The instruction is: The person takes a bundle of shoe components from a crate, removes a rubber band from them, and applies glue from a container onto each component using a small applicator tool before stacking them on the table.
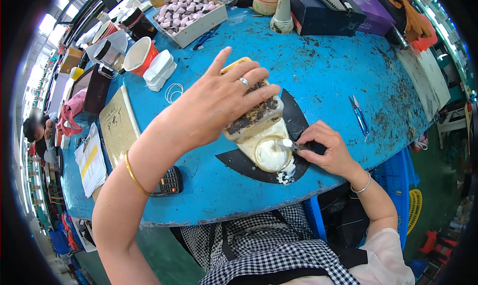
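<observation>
My left hand [214, 98] lies over a yellowed, brown-stained plastic container [258, 119], its fingers curled across the top. In front of the container, a round well [260, 161] holds thick white paste [272, 154]. My right hand [328, 148] pinches a small dark tool [298, 146] whose tip carries white paste at the well's right rim. What kind of tool it is cannot be made out. Beneath everything lies a black sheet [294, 111], with white smears and crumbs [285, 177] at its front edge.
Blue-handled scissors [359, 116] lie to the right. A calculator [170, 181] and a notebook [118, 120] are by my left arm. Farther back stand a paper tub [140, 56], a box of pink and black pieces [205, 26], a cone [282, 11] and a dark box [326, 16].
</observation>
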A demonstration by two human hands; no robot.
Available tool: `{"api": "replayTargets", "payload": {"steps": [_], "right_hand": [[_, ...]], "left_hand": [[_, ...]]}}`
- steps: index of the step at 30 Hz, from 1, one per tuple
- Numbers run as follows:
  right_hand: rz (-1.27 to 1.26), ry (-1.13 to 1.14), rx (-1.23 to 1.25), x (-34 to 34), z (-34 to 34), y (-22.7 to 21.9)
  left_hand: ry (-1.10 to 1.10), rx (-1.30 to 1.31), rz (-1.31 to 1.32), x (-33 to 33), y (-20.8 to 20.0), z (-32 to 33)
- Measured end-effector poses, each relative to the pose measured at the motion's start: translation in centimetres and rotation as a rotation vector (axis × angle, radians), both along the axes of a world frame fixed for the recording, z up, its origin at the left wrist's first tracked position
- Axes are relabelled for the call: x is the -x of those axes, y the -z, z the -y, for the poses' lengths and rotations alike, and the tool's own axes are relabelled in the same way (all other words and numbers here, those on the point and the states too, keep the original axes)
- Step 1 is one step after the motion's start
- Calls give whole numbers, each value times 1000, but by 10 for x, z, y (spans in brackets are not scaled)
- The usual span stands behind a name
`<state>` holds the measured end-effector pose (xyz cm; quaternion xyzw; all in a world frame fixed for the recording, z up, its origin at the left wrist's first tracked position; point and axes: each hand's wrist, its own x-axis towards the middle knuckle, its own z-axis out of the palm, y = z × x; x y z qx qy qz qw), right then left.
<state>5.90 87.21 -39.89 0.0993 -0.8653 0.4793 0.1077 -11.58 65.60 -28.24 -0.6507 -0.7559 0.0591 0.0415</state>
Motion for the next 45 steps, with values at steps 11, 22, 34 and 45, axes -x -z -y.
{"api": "replayTargets", "payload": {"steps": [11, 22, 34, 45], "right_hand": [[13, 21, -18, 5, -5, -1], [310, 96, 632, 0, -12, 18], [57, -89, 54, 9, -11, -19], [279, -17, 773, -4, -14, 10]], "left_hand": [[-163, -87, 75, -17, 10, 16], [-811, -915, 1630, -104, 80, 70], [-825, -965, 1699, -127, 99, 84], [-841, -1210, 2063, -115, 82, 70]]}}
